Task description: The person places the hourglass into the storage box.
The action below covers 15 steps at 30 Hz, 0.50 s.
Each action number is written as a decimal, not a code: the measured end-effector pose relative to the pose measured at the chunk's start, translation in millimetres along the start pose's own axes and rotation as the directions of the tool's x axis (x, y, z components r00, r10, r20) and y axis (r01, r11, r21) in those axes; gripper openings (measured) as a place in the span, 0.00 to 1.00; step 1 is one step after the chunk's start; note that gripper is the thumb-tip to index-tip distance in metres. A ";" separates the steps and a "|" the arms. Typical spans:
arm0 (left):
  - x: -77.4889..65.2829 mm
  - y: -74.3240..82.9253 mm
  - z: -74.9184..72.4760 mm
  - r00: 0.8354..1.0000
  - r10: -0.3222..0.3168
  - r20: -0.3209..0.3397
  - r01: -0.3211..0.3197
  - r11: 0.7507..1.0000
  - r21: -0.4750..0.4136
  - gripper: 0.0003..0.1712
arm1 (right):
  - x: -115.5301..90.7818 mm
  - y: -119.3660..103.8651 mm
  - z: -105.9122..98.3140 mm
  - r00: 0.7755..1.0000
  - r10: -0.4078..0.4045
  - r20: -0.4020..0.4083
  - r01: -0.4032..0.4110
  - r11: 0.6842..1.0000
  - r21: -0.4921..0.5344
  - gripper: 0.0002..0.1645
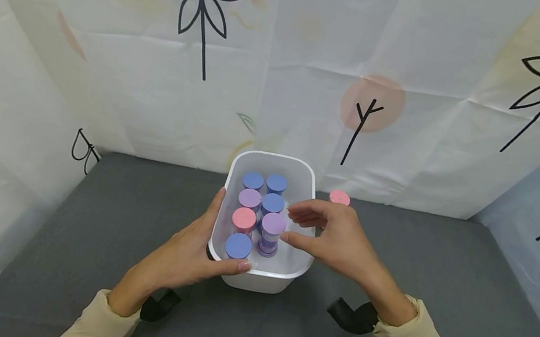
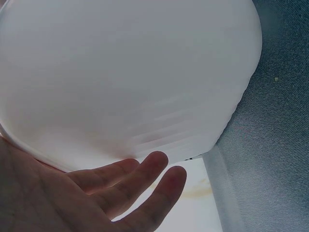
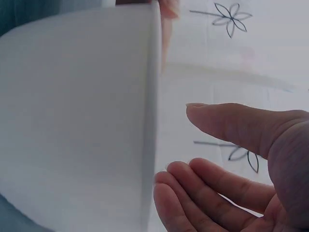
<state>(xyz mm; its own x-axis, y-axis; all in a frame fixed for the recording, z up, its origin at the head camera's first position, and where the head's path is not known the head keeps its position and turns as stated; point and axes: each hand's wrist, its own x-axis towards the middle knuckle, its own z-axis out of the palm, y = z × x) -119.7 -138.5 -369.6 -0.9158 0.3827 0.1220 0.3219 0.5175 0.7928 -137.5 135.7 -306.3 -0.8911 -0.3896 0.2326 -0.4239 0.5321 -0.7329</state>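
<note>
A white plastic bin (image 1: 256, 282) holds several small jars with blue, pink and purple lids. My left hand (image 1: 184, 255) holds the bin at its left side, thumb across the near rim and fingers along the outer wall. Over the right part of the bin hovers my right hand (image 1: 336, 235), thumb and fingers apart with nothing between them. Nearest to it stands a purple-lidded jar (image 1: 274, 223), its clear body upright. A pink-lidded jar (image 1: 243, 220) and a blue-lidded jar (image 1: 239, 246) are in the left row. In the right wrist view, the bin wall hides the jars.
Outside the bin, beyond my right hand, a pink lid (image 1: 340, 196) shows; what is below it is hidden. The bin stands on a dark grey cloth-covered table (image 1: 424, 264). A white curtain (image 1: 300, 108) with printed plants hangs behind the table and at both sides.
</note>
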 end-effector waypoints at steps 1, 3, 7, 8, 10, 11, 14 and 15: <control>0.0 -0.3 0.0 1.000 0.000 0.000 0.000 1.000 0.003 0.75 | -0.4 1.7 -2.5 1.000 0.004 -0.013 -0.004 1.000 0.001 0.22; 0.1 -0.4 0.2 1.000 0.003 0.000 -0.003 1.000 0.003 0.74 | -1.2 5.2 -7.4 0.999 0.016 -0.035 -0.016 1.000 0.007 0.22; 0.2 -0.9 0.3 1.000 0.002 0.001 -0.002 1.000 0.004 0.74 | -3.0 12.1 -17.4 0.997 0.042 -0.071 -0.041 0.999 0.022 0.22; 0.1 -0.7 0.4 1.000 0.000 0.001 0.000 1.000 0.003 0.75 | -3.2 13.8 -20.0 0.995 0.052 -0.083 -0.050 0.998 0.028 0.22; 0.1 -0.9 0.3 1.000 -0.001 0.001 0.001 1.000 0.011 0.75 | -3.6 17.4 -25.1 0.991 0.074 -0.109 -0.070 0.997 0.035 0.23; 0.1 -1.0 0.3 1.000 -0.004 -0.001 0.004 1.000 0.015 0.75 | -3.5 19.2 -27.4 0.988 0.085 -0.125 -0.081 0.996 0.042 0.23; 0.2 -1.4 0.3 1.000 -0.006 -0.002 0.006 1.000 0.023 0.75 | -2.2 25.5 -33.5 0.979 0.101 -0.178 -0.090 0.993 0.073 0.23; 0.1 -1.6 0.4 1.000 -0.003 -0.002 0.003 1.000 0.026 0.75 | -1.8 27.6 -35.2 0.975 0.105 -0.194 -0.091 0.993 0.080 0.23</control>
<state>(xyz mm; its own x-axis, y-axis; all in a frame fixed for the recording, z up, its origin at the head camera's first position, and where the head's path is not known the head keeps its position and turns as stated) -120.2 -139.0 -371.1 -0.9172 0.3798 0.1205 0.3251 0.5385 0.7774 -153.3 177.6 -304.4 -0.9449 -0.1785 0.2743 -0.3272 0.5034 -0.7997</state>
